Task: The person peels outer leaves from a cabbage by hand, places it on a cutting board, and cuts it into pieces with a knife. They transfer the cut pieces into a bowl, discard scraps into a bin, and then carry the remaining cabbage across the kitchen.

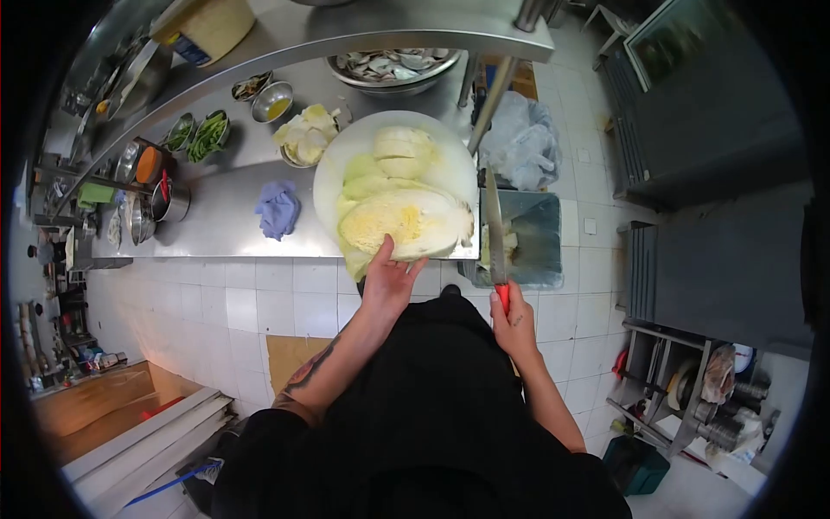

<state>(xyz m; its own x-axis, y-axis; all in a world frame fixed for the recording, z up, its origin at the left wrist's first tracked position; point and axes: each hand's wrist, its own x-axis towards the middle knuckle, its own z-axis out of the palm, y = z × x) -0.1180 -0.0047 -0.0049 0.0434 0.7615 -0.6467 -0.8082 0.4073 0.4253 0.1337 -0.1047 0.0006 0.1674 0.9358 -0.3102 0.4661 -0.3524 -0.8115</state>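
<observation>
A halved napa cabbage (pixel 402 222) lies cut face up on the round white cutting board (pixel 333 143), its root end pointing right and some leaves hanging over the near edge. My left hand (pixel 393 275) grips its near side, thumb against the cut face; the other fingers are partly hidden. Behind it on the board sit another pale cabbage piece (pixel 404 154) and a loose green leaf (pixel 363 169). To the right of the board, my right hand (pixel 516 322) is closed around the red handle of a long knife (pixel 495 229). The blade points away from me, apart from the cabbage.
Below the counter's right end stands a grey bin (pixel 540 242) with scraps inside. A purple cloth (pixel 277 209) and a bowl of cabbage leaves (pixel 307 137) are left of the board. Farther back are a large metal bowl (pixel 393 85) and an overhead shelf (pixel 372 39).
</observation>
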